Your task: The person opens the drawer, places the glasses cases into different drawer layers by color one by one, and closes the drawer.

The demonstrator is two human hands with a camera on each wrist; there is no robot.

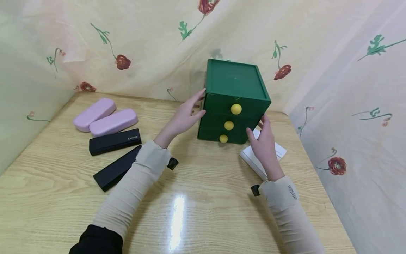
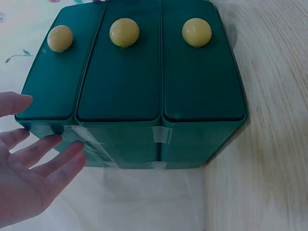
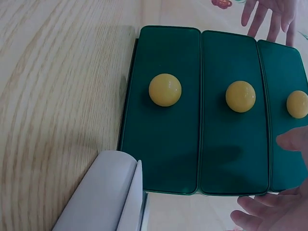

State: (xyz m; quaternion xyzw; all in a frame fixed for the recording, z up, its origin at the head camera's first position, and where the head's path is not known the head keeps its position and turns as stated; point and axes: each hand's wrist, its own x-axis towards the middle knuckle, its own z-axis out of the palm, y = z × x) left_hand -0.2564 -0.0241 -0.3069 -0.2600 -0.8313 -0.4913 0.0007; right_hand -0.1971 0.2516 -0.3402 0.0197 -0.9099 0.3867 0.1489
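A green three-drawer cabinet (image 1: pixel 236 79) with round yellow knobs stands near the back of the table, its drawers closed. My left hand (image 1: pixel 187 118) is at its left side, fingers spread and fairly straight, the fingertips at or near the side wall. On the opposite side, my right hand (image 1: pixel 264 146) has its thumb near the front edge and its fingers reaching behind the side, partly hidden. In the left wrist view, the fingers (image 2: pixel 65 159) lie beside the cabinet's taped side. Whether either hand actually presses the cabinet, I cannot tell.
A white box (image 1: pixel 250 159) lies right of the cabinet, partly under my right hand. To the left are two lilac cases (image 1: pixel 95 114) and two black cases (image 1: pixel 115 141), one partly covered by my left sleeve. Floral cloth (image 1: pixel 142 46) hangs behind the table.
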